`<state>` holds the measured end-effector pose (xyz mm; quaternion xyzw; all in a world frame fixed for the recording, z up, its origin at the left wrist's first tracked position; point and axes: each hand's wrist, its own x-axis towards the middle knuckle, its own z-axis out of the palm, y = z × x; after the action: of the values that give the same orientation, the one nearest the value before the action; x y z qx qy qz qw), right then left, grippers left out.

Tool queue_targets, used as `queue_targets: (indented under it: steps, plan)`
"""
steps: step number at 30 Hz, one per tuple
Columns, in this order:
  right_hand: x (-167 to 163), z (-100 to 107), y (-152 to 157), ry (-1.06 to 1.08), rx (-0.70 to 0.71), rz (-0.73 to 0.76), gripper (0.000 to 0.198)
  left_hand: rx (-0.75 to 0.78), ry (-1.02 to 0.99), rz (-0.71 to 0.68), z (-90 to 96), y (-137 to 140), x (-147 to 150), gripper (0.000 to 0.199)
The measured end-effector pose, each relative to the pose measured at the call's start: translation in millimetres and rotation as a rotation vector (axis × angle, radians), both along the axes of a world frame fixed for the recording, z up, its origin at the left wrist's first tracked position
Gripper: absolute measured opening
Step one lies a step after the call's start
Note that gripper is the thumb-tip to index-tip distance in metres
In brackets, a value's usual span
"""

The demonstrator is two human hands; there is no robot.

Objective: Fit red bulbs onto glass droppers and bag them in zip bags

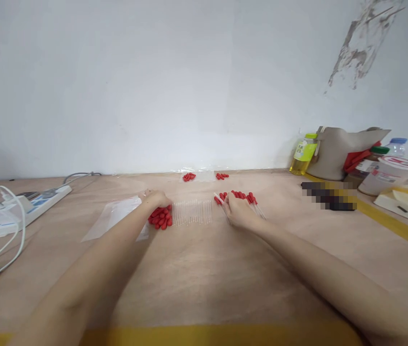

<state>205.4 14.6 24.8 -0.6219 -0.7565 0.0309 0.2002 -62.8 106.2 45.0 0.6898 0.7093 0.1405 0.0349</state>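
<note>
My left hand (156, 197) reaches to the upper edge of a pile of red rubber bulbs (160, 221). Its fingers are bent together and partly hidden, so what they pinch does not show. Right of that pile lies a row of thin clear dropper tubes (192, 212), side by side on the table. My right hand (238, 211) is closed on a slim clear dropper tube (219, 197), which points up and left. Beneath and around this hand lie droppers with red bulbs (250, 198) on clear stems, partly covered by the hand.
Two small groups of red bulbs (188, 177) lie on clear plastic (204, 176) by the wall. A plastic bag (108, 218) sits under my left forearm. Left are a power strip (50, 204) and cables. Right are a yellow-green bottle (303, 154), a grey bag (330, 154) and tubs (388, 177).
</note>
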Motion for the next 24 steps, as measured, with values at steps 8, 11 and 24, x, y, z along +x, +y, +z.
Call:
queue_targets:
  steps: [8, 11, 24]
  plan:
    - [36, -37, -2, 0.203, 0.261, 0.091, 0.032, -0.068, 0.047, 0.133, 20.5, -14, 13, 0.022]
    - [34, -39, -4, 0.267, 0.281, 0.136, 0.027, 0.027, -0.008, -0.043, 26.7, -35, 18, 0.028]
    - [7, -26, -43, 0.131, 0.24, 0.34, 0.022, 0.272, -0.299, -0.764, -45.4, -117, 52, 0.019]
